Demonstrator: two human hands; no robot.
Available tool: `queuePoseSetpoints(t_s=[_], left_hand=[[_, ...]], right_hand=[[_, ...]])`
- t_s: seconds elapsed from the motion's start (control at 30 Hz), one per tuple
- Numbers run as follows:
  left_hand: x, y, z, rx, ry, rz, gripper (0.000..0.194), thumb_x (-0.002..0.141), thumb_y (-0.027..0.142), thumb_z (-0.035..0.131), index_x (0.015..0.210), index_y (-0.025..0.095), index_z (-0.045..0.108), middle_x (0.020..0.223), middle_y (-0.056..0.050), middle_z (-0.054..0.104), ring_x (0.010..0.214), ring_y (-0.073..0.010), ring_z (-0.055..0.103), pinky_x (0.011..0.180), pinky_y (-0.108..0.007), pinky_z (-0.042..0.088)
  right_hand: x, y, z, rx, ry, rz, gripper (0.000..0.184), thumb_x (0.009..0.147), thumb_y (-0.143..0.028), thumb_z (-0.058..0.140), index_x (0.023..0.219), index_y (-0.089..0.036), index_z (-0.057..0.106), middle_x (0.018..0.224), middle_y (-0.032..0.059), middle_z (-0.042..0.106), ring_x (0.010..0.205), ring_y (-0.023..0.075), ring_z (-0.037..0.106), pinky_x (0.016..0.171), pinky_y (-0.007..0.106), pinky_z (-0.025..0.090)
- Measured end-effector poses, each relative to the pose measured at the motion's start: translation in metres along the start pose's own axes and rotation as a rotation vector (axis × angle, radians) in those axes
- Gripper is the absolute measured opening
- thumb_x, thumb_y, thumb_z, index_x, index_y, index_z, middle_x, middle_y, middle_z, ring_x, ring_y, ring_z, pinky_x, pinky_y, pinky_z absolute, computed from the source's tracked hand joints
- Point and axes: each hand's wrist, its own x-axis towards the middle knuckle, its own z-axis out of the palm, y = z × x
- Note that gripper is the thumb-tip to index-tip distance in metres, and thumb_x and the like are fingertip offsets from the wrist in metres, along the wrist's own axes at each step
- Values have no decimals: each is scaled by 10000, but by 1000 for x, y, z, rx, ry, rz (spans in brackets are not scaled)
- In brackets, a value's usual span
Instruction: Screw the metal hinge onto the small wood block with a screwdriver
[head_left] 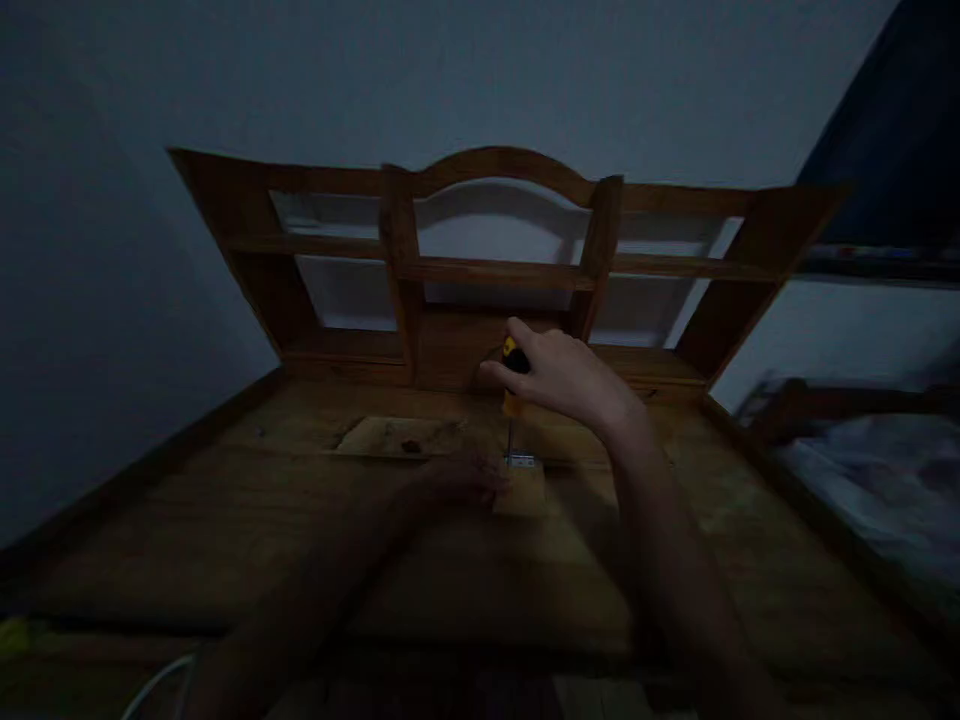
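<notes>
Pretty dark shot, but here's what I can make out. The right hand (574, 378) has the yellow and black handle of a screwdriver (511, 400) pinched between thumb and fingers, held from above with the shaft pointing down, pretty much upright. Its tip is down at a small silver metal plate (522, 461), which sits at the far edge of a little wooden block (519, 498). That block is on the wooden table (285, 530), around the middle between the side edges and well in from the front edge. The left hand (471, 474) is down low at the block's left side, fingertips at its edge, but it's too murky to tell how tightly the fingers are closed. Just left of the plate, toward the back edge, there's a pale rough wood patch (382, 436) with a dark spot on it. A wooden shelf unit (499, 270) with an arched top stands along the back edge. Off past the right edge is some blurry light cloth (885, 480).
</notes>
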Motion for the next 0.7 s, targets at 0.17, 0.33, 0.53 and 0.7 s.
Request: queuePoseSetpoints(t_s=[0.17, 0.33, 0.53, 0.7], left_hand=[[-1, -2, 1, -30, -16, 12, 434, 669, 525, 808, 701, 146, 599, 569, 31, 543, 481, -76, 425, 473, -225, 248], [3, -10, 0, -64, 15, 29, 405, 684, 474, 815, 697, 154, 566, 583, 25, 549, 506, -82, 449, 485, -220, 257], [4, -12, -2, -24, 4, 28, 400, 712, 499, 784, 681, 152, 587, 567, 23, 546, 482, -80, 420, 472, -230, 233], [3, -10, -2, -48, -4, 33, 368, 714, 458, 796, 728, 139, 612, 591, 18, 562, 519, -85, 460, 487, -217, 274]], right_hand=[[1, -2, -2, 29, -29, -14, 265, 939, -426, 457, 1041, -188, 516, 949, 86, 693, 806, 241, 650, 648, 310, 361], [1, -4, -4, -9, -44, 24, 370, 965, -498, 406, 1086, -173, 534, 902, 102, 695, 789, 253, 648, 645, 319, 366], [1, -3, -4, 18, -60, 20, 268, 934, -394, 446, 1050, -175, 548, 945, 100, 688, 805, 239, 635, 668, 315, 369], [1, -4, -4, -20, -26, 30, 371, 969, -501, 400, 1069, -174, 545, 901, 102, 692, 827, 264, 649, 687, 327, 380]])
